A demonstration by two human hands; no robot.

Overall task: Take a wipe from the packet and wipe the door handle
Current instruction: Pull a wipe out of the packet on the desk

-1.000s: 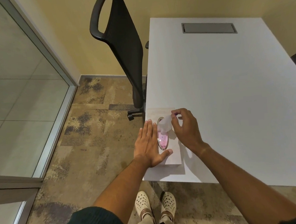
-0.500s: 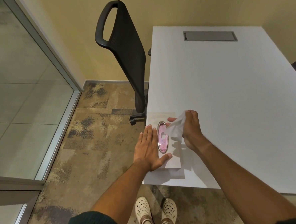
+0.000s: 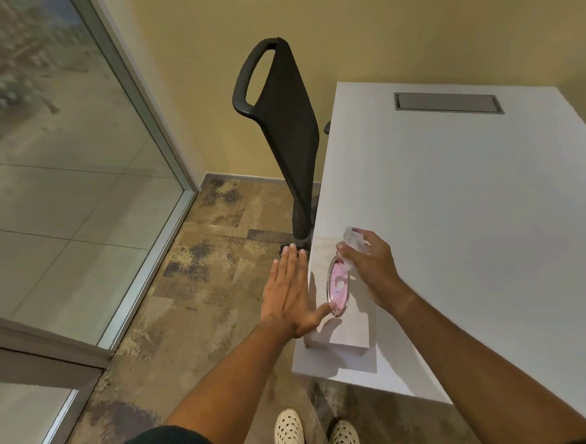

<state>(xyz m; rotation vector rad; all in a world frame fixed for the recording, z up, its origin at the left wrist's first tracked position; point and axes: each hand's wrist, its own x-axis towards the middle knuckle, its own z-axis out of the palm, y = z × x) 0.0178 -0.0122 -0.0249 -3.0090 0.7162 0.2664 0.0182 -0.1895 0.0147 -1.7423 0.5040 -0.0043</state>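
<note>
A white wipe packet (image 3: 349, 328) with a pink oval lid (image 3: 338, 289) lies at the near left corner of the white table (image 3: 473, 228). My left hand (image 3: 289, 290) rests flat against the packet's left side, thumb touching the lid's near end. My right hand (image 3: 373, 268) hovers just right of the lid, fingers closed on a white wipe (image 3: 352, 238) that sticks out above them. No door handle is visible in the head view.
A black office chair (image 3: 286, 133) stands against the table's left edge. A glass wall with a metal frame (image 3: 148, 117) runs along the left. Patterned carpet covers the floor. A grey cable flap (image 3: 447, 103) sits in the table's far end.
My right hand has pulled the wipe up and free of the packet's opening. The camera has tilted upward. My left hand stays on the packet.
</note>
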